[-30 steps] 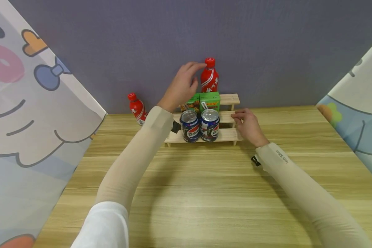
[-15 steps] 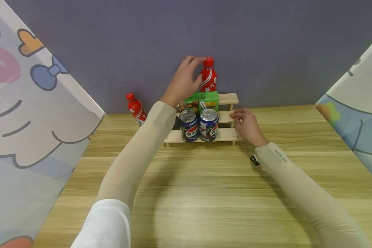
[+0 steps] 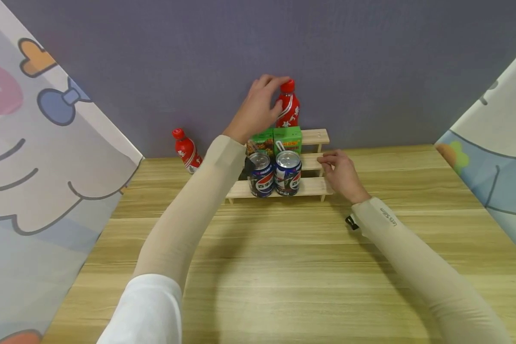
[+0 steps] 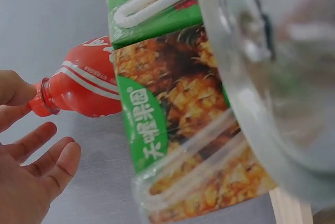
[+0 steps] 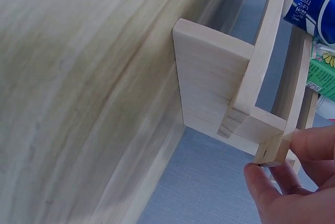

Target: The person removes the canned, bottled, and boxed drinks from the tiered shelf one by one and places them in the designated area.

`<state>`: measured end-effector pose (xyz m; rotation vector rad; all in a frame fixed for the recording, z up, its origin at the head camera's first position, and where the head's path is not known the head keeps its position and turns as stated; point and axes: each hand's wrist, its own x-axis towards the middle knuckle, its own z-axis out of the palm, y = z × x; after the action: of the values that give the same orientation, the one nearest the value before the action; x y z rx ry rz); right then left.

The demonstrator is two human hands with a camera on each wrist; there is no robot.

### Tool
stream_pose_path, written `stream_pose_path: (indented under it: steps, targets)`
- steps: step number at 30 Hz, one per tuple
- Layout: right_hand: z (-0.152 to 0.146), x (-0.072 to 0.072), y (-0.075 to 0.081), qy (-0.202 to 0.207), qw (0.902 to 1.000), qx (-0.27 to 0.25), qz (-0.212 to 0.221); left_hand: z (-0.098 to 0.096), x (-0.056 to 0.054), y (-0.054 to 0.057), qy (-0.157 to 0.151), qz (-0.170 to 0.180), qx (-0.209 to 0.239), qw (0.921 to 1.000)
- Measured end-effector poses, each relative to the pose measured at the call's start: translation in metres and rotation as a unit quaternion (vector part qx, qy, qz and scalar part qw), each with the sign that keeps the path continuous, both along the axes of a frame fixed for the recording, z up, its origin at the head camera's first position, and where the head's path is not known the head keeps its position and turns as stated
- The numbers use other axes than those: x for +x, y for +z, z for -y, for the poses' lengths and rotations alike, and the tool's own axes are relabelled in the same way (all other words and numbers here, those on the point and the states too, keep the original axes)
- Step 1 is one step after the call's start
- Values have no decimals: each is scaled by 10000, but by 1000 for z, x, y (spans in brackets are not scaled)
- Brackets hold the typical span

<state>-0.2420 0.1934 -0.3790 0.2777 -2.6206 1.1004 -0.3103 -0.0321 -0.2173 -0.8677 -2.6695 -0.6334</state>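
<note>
At the rack, your loose left hand touches the red bottle; your right hand pinches a slat!

Both hands forward (left higher)

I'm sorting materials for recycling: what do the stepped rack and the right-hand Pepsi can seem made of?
The stepped rack looks like pale, matt, unpainted wood: grain shows. The Pepsi can seems metal, perhaps aluminium: glossy printed side, bare silvery lid.
</note>
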Motion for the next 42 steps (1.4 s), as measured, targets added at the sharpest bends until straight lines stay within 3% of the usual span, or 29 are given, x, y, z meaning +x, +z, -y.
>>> stream_pose_path:
  steps: [12,23,31,42]
  targets:
    - [-1,0,0,-38,9999,82,-63,-1,1,4,-53,76,-237,9997]
    - [-1,0,0,10,9999,43,-100,-13,1,14,58,622,70,9980]
    - [0,1,0,-13,10000,77,9,-18,-1,17,319,493,146,9982]
    - [3,1,-1,21,10000,33,90,-20,-4,22,439,667,153,9967]
